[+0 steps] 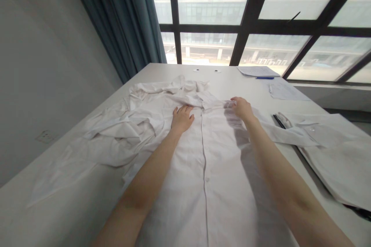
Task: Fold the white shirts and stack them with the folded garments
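A white button-up shirt (pixel 220 170) lies front side up on the table, its collar end away from me and its button line running down the middle. My left hand (pixel 183 119) rests on the shirt just left of the collar, fingers spread and palm down. At the shoulder on the right, my right hand (pixel 242 109) has its thumb and fingers closed on the shirt's edge. One sleeve (pixel 295 135) stretches out to the right. Crumpled white cloth (pixel 116 139) lies left of the shirt; where the shirt ends and other cloth begins, I cannot tell.
Folded white garments (pixel 342 154) with a black edge under them lie at the right. Papers (pixel 257 71) and a blue pen (pixel 264 78) sit at the far right of the white table (pixel 226 85). A blue curtain (pixel 124 19) and a wall flank the left; windows stand behind.
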`<action>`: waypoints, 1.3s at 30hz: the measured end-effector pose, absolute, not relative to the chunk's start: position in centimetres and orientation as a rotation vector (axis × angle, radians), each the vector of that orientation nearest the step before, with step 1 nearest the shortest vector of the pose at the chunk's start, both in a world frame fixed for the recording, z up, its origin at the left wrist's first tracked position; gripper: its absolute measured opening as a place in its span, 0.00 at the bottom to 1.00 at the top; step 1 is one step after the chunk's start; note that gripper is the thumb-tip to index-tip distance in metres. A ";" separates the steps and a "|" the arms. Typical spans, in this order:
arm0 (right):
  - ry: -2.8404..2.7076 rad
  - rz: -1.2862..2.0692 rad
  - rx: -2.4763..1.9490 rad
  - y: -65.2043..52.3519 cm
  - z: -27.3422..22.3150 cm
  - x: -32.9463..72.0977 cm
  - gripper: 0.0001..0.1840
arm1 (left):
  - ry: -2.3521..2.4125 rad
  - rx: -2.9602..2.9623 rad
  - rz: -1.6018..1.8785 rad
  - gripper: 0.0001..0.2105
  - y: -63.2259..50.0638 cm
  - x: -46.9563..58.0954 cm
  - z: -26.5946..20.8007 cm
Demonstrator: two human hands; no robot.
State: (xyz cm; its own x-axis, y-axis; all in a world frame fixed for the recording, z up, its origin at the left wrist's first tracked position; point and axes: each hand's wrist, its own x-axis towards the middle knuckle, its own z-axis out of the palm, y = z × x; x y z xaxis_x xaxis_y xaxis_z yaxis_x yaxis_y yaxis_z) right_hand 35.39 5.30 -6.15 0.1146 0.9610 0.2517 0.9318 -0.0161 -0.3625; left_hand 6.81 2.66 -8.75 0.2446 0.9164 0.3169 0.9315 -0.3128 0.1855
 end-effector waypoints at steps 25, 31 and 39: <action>-1.872 0.972 -1.804 5.9 -4.0 34.3 0.09 | -2.168 -2.492 -0.568 0.15 8.6 4.4 -4.0; -1.759 0.618 -1.781 6.4 -3.5 34.2 0.09 | -2.206 -2.336 -0.923 0.12 8.8 4.7 -3.9; -1.569 0.251 -1.716 6.6 -5.1 33.3 0.18 | -2.148 -2.170 -1.397 0.03 8.6 5.9 -6.8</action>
State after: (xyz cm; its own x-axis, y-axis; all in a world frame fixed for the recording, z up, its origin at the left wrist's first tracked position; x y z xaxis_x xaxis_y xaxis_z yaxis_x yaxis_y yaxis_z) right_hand 33.28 6.57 -5.05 0.2176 0.9116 0.3488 0.7570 0.0680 -0.6498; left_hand 5.91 8.63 -6.80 -0.1509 0.9065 0.3944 0.7280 -0.1680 0.6646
